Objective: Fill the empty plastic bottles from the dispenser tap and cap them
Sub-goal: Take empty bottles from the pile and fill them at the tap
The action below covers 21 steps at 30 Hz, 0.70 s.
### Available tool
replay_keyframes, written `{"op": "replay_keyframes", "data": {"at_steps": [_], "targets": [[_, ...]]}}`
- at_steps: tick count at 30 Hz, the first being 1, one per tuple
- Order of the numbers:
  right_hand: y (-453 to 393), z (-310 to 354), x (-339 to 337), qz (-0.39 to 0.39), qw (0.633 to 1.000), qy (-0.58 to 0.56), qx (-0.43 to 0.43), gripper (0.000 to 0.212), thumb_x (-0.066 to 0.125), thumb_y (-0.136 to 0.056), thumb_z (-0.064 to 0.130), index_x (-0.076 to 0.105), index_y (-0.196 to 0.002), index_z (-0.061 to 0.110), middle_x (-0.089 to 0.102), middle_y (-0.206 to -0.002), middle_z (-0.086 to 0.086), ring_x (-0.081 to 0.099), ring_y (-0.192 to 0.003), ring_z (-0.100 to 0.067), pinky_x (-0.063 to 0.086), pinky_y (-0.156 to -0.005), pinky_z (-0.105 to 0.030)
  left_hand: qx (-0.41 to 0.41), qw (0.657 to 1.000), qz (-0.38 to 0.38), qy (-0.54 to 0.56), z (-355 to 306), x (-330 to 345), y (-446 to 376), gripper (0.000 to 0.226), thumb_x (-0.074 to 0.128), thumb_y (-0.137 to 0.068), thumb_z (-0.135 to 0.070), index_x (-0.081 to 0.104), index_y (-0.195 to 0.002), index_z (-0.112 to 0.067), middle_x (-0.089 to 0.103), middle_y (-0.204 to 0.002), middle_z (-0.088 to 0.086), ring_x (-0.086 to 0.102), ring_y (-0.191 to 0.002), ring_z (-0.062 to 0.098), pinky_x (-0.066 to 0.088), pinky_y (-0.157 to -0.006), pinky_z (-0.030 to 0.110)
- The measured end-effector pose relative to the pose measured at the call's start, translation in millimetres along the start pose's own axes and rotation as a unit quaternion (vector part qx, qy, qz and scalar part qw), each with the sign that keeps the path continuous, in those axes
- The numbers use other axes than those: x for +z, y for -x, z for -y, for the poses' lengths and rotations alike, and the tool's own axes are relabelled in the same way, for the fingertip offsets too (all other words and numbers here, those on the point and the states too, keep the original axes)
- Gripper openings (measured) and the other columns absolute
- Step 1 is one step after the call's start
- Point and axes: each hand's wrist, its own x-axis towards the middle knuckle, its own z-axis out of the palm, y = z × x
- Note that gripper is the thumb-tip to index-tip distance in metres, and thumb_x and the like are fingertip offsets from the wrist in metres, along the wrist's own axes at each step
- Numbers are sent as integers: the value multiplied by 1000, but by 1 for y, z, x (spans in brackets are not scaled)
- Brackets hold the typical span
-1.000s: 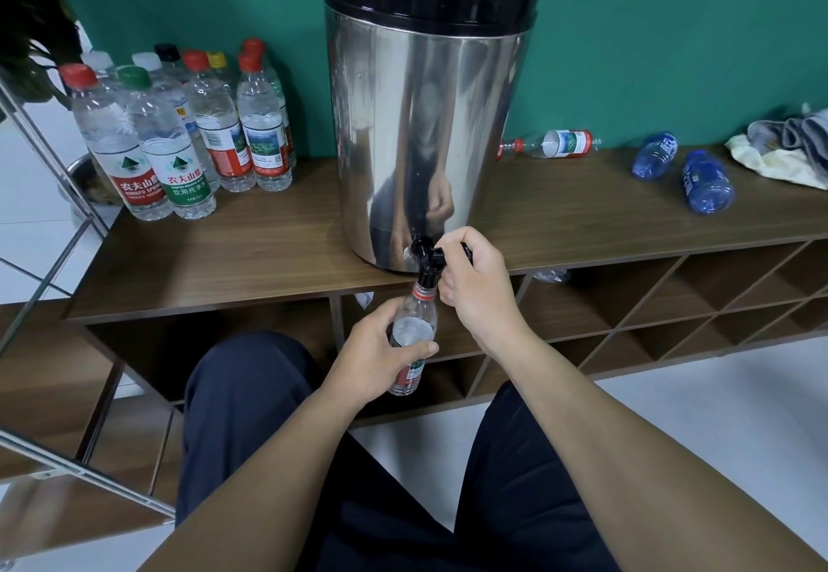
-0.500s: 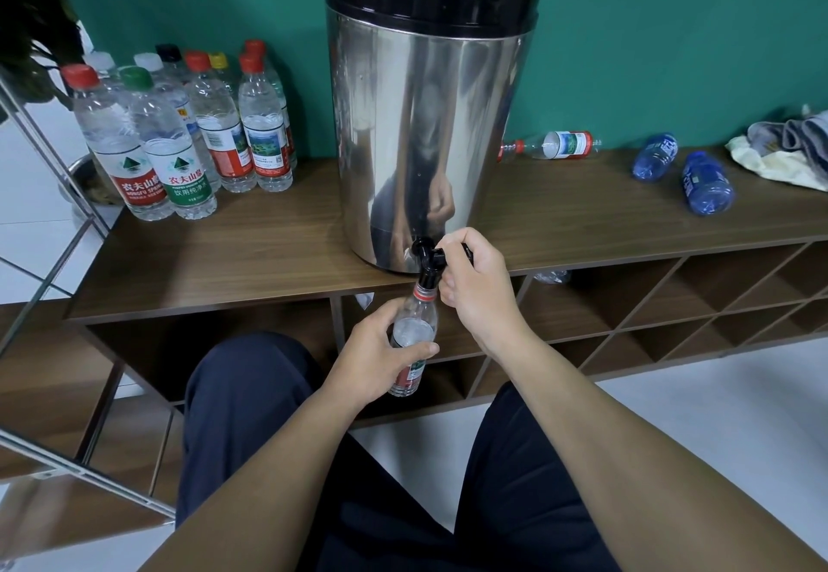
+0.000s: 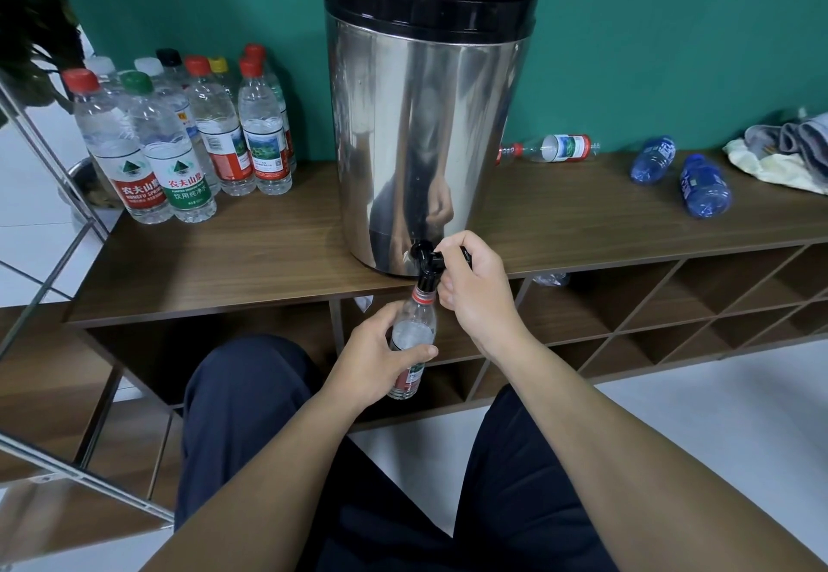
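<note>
Wooden shelf top (image 3: 251, 266), green wall (image 3: 672, 33), steel dispenser (image 3: 425, 141)

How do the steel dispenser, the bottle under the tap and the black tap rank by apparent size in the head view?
1. Steel dispenser, largest by far.
2. Bottle under the tap, partly covered by the left hand.
3. Black tap, smallest.

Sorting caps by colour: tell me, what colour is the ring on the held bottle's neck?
Red ring, head view.
</note>
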Motion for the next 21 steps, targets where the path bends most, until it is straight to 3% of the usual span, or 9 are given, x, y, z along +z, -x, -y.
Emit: {"op": "replay_keyframes", "data": {"at_steps": [21], "targets": [[0,-1,0,-5,1000,6,-3,21,54,-114,21,61,-96,14,39,-60,3,32,-55,-16,29,-54,-34,7,1000,-5,8,2,2,-1,61,97,-86,-29,69,-139,-38,78,-130,-15,72,-124,5,54,-118,49]]}}
